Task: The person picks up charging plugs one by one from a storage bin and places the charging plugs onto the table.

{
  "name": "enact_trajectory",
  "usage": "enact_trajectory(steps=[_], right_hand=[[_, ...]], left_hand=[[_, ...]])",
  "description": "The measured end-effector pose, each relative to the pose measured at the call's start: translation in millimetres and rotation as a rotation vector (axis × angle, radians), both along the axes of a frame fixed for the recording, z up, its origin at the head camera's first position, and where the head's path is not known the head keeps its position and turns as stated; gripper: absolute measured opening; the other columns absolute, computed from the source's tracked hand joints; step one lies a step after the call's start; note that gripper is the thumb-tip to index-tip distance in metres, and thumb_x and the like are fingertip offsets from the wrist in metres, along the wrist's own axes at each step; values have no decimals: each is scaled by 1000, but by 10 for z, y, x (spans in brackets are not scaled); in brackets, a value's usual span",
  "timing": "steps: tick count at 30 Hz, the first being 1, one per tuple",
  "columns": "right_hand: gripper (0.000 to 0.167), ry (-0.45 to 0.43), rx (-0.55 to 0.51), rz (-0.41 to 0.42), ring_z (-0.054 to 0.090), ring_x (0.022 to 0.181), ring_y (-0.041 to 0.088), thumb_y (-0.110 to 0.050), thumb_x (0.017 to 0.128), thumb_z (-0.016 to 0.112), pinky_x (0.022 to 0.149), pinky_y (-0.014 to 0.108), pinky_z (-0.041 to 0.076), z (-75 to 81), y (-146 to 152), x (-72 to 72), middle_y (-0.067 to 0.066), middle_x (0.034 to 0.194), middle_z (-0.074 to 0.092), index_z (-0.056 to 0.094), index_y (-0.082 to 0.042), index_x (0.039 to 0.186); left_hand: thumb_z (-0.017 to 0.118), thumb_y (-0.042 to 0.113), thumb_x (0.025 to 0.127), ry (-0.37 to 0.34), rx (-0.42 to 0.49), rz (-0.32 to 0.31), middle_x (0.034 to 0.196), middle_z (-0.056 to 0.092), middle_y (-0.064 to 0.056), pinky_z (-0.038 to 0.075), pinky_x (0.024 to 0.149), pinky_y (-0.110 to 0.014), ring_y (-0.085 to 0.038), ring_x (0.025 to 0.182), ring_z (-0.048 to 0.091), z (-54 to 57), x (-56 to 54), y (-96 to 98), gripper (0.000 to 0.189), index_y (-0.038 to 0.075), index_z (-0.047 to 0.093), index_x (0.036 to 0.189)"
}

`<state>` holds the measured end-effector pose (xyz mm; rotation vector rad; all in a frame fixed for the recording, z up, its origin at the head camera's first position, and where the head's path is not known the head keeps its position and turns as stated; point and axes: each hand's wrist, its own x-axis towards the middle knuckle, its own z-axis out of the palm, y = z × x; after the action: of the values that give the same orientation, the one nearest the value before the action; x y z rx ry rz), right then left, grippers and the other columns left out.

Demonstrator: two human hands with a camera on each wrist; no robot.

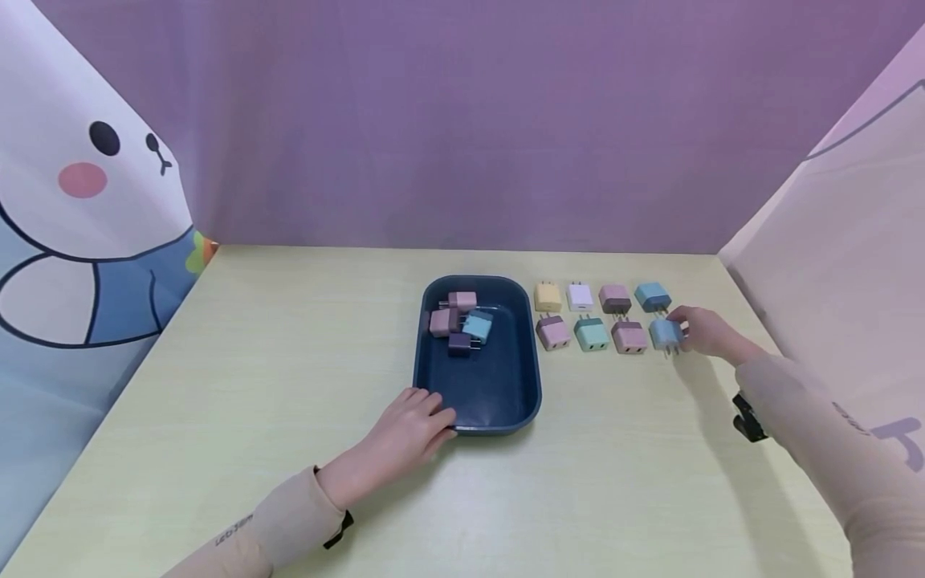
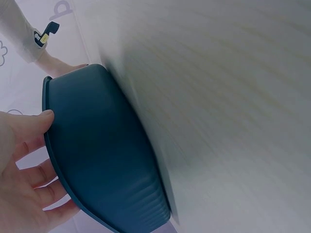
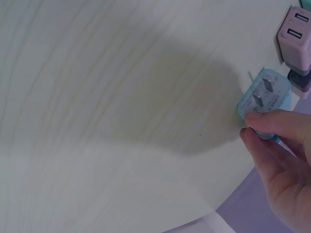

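My right hand [image 1: 708, 333] pinches a light blue plug charger [image 1: 665, 334] at the right end of the front row. In the right wrist view, the light blue charger [image 3: 266, 94] shows its two metal prongs, with my thumb and fingertips on its near end. My left hand [image 1: 408, 425] grips the near left corner of a dark blue tray [image 1: 477, 427]. The left wrist view shows the thumb [image 2: 41, 121] at the outside of the tray's rim and the other fingers reaching behind it. Inside the tray lie pink chargers [image 1: 462, 300], a light blue one [image 1: 478, 325] and a dark purple one [image 1: 458, 345].
Right of the tray, chargers stand in two rows. The back row has yellow [image 1: 548, 297], white [image 1: 580, 297], mauve [image 1: 615, 299] and blue [image 1: 653, 296] ones. In front are pink [image 1: 553, 332], mint [image 1: 591, 333] and another pink [image 1: 629, 337]. A purple cloth [image 1: 470, 120] hangs behind the table.
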<state>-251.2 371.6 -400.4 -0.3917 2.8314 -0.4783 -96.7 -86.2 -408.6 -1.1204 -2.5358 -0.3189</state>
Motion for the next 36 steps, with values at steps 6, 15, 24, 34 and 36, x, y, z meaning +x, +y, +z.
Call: enact_trajectory(steps=[6,15,24,34,36], right_hand=[[51,28,62,58,50,90,51,14,61,61,75,51,42,82,-19,23,39,99,49,43,19,109],[46,49,150,128,51,87,50,20,60,52,62,42,46,351,-119,56,37,96,52,48,16,106],[36,115,101,180,53,88,45,14,68,60,73,48,44,547,-305,54,33,95,55,51,16,103],[34,139,73,201,56,85,40,8,72,57,73,47,44,684,-660,38,26,88,59,52,12,105],[34,136,76,203,56,86,39,8,73,57,74,47,44,710,-740,42,26,90,59,52,12,106]], left_hand=[[66,23,79,-8,-6,2,70,51,2,38,66,-28,-14,65,42,0,7,5,10,14,60,80],[63,23,81,-20,-10,7,71,51,2,38,67,-29,-14,66,43,22,14,11,9,15,60,80],[64,23,81,-6,2,-1,71,49,3,37,66,-29,-14,65,42,10,14,2,9,15,59,79],[66,23,79,12,-2,-4,70,49,3,37,65,-28,-14,64,42,-10,7,0,11,14,59,78],[66,23,79,14,-4,-4,69,49,3,37,65,-28,-14,64,42,-10,7,0,11,14,59,78]])
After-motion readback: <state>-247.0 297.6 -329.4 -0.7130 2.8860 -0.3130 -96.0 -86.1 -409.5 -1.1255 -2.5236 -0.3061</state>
